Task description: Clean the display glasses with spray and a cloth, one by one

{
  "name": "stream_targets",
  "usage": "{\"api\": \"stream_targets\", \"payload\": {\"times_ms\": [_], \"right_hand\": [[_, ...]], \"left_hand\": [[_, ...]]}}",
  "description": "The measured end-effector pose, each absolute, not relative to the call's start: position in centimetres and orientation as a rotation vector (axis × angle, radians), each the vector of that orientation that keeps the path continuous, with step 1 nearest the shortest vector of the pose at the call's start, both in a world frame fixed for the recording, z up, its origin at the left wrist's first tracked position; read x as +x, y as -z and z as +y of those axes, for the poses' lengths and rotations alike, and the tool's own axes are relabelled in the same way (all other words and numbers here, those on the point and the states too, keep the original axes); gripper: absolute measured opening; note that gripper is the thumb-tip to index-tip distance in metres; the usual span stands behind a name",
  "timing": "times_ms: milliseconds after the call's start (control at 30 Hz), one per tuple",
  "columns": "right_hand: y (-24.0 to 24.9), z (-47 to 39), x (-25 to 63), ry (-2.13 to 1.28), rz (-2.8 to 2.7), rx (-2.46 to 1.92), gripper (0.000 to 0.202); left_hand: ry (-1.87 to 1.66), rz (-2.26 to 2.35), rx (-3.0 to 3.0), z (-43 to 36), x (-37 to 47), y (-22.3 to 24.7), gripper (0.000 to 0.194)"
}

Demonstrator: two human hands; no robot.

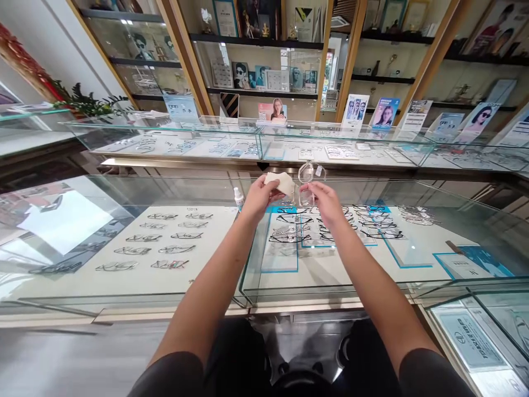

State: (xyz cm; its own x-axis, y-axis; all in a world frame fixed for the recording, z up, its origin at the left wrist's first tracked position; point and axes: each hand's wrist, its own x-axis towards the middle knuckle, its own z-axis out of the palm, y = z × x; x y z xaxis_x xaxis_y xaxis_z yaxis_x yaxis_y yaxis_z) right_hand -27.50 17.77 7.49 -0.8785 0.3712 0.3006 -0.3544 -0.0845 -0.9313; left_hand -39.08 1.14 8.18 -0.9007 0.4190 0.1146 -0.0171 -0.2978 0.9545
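A folded cream cloth (281,184) is pinched in my left hand (261,197), above the glass counter. My right hand (326,202) grips a pair of clear-framed eyeglasses (306,172) with a small white tag on it. The glasses are held on edge, one lens above the other. Cloth and glasses are close together; whether they touch I cannot tell. A white spray bottle (238,198) stands just left of my left hand. Under my hands, rows of dark-framed eyeglasses (294,219) lie inside the case.
The glass display counter (165,295) runs across in front of me, with more eyeglasses (161,249) at left. Behind it stands a second glass case (194,151) with upright advertising cards (355,112). Wall shelves (256,39) hold frames and trophies. A plant (88,102) stands at far left.
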Motion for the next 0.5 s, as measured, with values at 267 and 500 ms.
{"api": "stream_targets", "payload": {"times_ms": [267, 500], "right_hand": [[-5.3, 17.0, -27.4, -1.879, -1.811, 0.034, 0.032], [-5.1, 16.7, -26.8, -1.850, -1.881, 0.075, 0.032]], "left_hand": [[-2.412, 1.473, 0.755, 2.9, -36.7, -5.4, 0.054], [-2.478, 1.457, 0.805, 2.9, -36.0, -5.0, 0.047]]}}
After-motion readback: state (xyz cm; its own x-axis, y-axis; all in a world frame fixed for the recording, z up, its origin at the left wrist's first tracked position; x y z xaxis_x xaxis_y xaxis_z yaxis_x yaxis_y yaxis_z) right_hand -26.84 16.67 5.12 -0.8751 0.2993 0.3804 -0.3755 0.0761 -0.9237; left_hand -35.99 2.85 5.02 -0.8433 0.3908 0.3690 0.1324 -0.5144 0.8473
